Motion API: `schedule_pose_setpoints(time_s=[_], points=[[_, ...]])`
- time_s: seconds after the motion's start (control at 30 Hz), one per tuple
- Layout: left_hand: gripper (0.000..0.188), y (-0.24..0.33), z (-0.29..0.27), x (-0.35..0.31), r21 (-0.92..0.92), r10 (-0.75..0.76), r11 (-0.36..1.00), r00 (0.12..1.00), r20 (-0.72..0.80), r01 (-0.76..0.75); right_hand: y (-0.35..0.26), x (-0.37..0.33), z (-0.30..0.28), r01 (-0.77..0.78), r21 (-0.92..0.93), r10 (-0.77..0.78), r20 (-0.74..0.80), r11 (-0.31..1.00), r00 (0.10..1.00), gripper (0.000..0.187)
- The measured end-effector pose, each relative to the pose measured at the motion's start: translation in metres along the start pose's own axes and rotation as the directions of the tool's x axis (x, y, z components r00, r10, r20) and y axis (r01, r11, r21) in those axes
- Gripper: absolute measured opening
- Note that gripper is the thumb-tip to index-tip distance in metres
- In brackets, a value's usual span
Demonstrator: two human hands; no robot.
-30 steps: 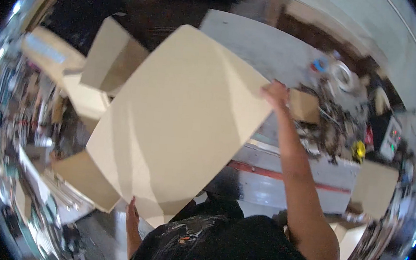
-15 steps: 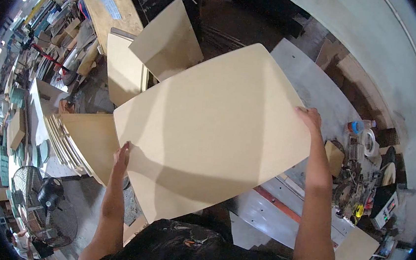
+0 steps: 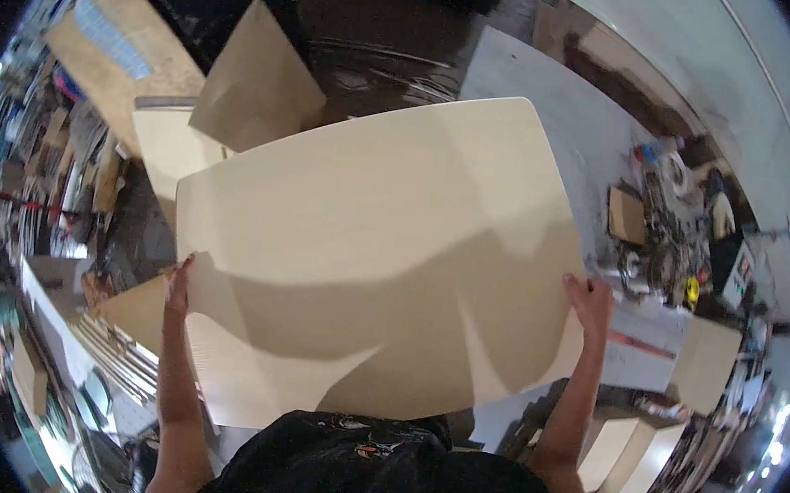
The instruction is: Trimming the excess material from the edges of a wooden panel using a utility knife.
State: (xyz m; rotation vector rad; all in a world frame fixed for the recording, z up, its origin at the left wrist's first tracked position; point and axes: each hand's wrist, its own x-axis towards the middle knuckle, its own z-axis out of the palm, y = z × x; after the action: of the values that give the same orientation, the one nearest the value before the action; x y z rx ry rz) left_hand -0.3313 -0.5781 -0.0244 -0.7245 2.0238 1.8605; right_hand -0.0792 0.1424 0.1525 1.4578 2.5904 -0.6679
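Note:
A large cream-coloured flat board (image 3: 377,236) with rounded corners spans the middle of the view, just in front of my body. At its left edge my left hand (image 3: 179,286) is closed, the rest of the fingers hidden beneath. My right hand (image 3: 592,306) grips the opposite edge, thumb on the upper face and fingers curled out of sight. Shadows fall across the board's top face. Under its far right side lies a grey machine table (image 3: 556,120), partly covered.
Beyond the far left corner stand a tilted board (image 3: 263,85) and a wooden panel (image 3: 130,54). A stack of boards (image 3: 118,354) is at lower left. Tools and a tape roll (image 3: 674,174) crowd the right side. Another board (image 3: 706,368) and an open carton (image 3: 630,460) lie at lower right.
The board has turned clockwise, its long side now nearly level across me. My right hand has come nearer my body with its edge, and the surroundings have shifted leftward in view.

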Motion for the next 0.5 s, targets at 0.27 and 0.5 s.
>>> schedule_pose_setpoints(time_s=[0.27,0.5], points=[[0.041,0.104,0.110,-0.026,0.227,0.123,0.945,0.900,0.418,-0.235,0.139,-0.205,0.018,-0.228,0.156,0.262,-0.246,0.961,0.933,0.047],[0.038,0.074,0.170,-0.037,0.191,0.064,0.956,0.795,0.603,-0.223,0.229,-0.355,0.052,-0.436,0.320,0.525,-0.284,0.841,0.803,0.050]])
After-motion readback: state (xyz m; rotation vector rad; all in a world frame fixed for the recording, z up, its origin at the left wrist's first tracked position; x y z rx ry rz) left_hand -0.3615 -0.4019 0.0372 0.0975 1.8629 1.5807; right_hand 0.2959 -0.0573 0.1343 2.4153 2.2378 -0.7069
